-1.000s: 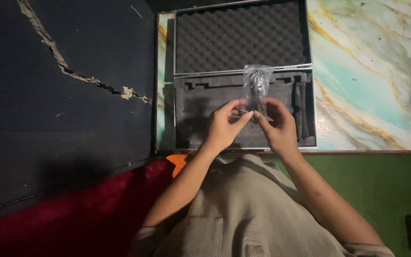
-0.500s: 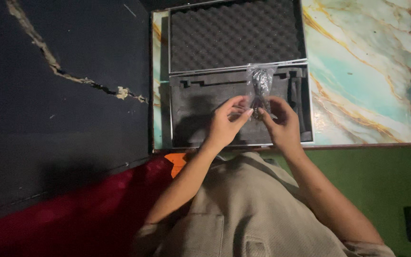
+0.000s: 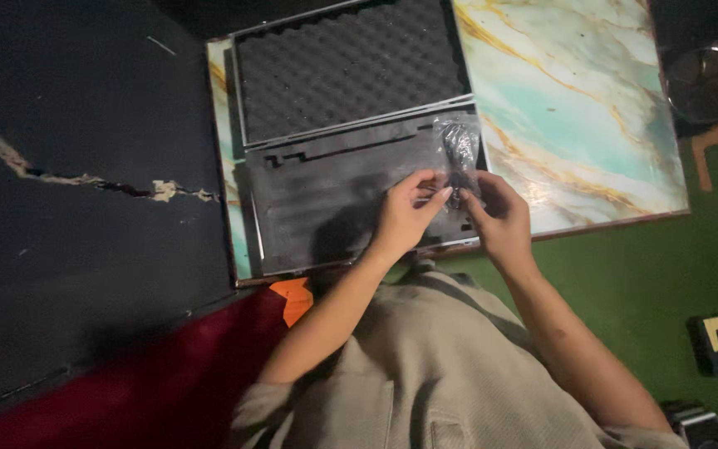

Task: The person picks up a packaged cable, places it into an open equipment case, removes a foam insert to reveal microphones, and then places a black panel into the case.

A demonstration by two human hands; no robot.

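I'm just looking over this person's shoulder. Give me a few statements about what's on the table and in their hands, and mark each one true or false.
1. Both hands hold one small clear plastic bag with something dark inside. True: the left hand and right hand pinch its lower end.
2. The foam-lined case is closed. False: it lies open, its ridged foam lid folded back.
3. The case rests on a marbled turquoise tabletop. True.
4. The bag lies flat in a foam cut-out. False: it is held up above the case's right side.
5. The floor to the right is blue. False: it is green.
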